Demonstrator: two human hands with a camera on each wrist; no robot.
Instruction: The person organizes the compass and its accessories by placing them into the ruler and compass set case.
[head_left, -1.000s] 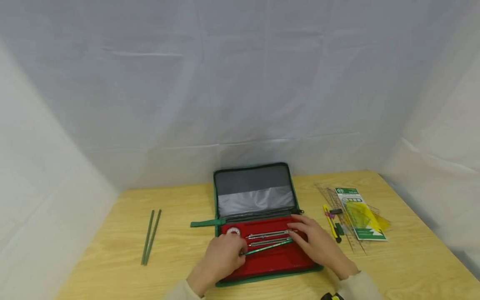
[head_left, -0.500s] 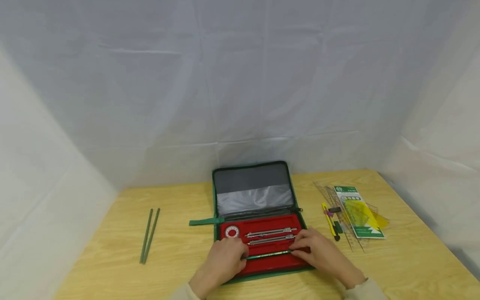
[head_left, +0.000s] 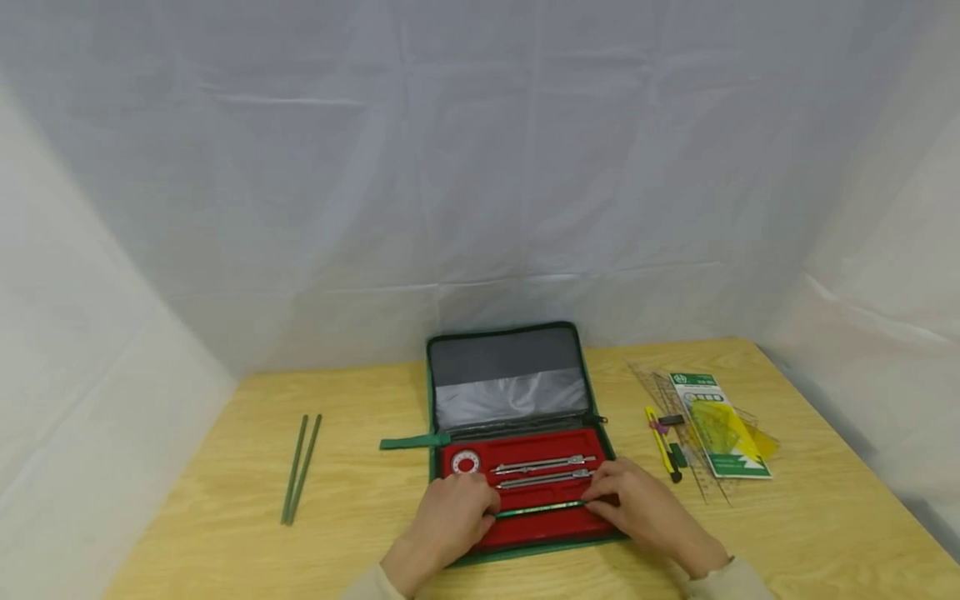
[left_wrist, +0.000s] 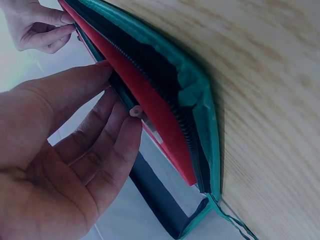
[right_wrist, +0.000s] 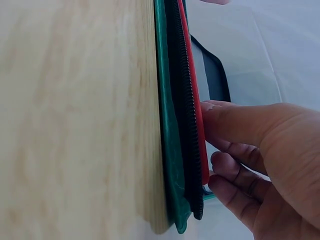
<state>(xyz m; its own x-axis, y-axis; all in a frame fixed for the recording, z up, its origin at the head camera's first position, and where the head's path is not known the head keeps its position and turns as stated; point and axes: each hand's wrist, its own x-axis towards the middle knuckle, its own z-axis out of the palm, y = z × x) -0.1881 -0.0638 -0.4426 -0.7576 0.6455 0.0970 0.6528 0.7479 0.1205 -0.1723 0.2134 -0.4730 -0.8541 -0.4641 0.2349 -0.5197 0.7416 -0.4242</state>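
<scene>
- Head view: Over a pale wood-grain counter (head_left: pixel 360 533), a person's left hand (head_left: pixel 453 510) is pinching one end of a slim, glossy green patterned pencil (head_left: pixel 538 509), while the right hand (head_left: pixel 633 504) is pinching the opposite end.
- Head view: The pencil is stretching lengthwise along a moulded red tray (head_left: pixel 547 527) in an open green fabric zip case (head_left: pixel 506 362), running on the person's side of two slender silver metal compasses (head_left: pixel 546 479). Whether it is sitting fully in a groove, the angle is not showing.
- Head view: A white ring-shaped disc (head_left: pixel 466 462) is resting at the tray's left; two dull green sticks (head_left: pixel 304 469) are lying on the counter beyond it, and a yellow-and-black cutter (head_left: pixel 664 450) and a green-and-white packet (head_left: pixel 738 467) are lying to the right.
- Left wrist view: Thumb and fingers are closing around the pencil near its end, just above the tray's edge. Holding both ends level and aligning them with the tray would likely be serving this step best.
- Right wrist view: The thumb and curled fingers are hovering close by the tray's edge and the black zipper (right_wrist: pixel 187 90), hiding their end of the pencil. Pressing lightly and evenly with both hands should be preventing one tip from popping up.
</scene>
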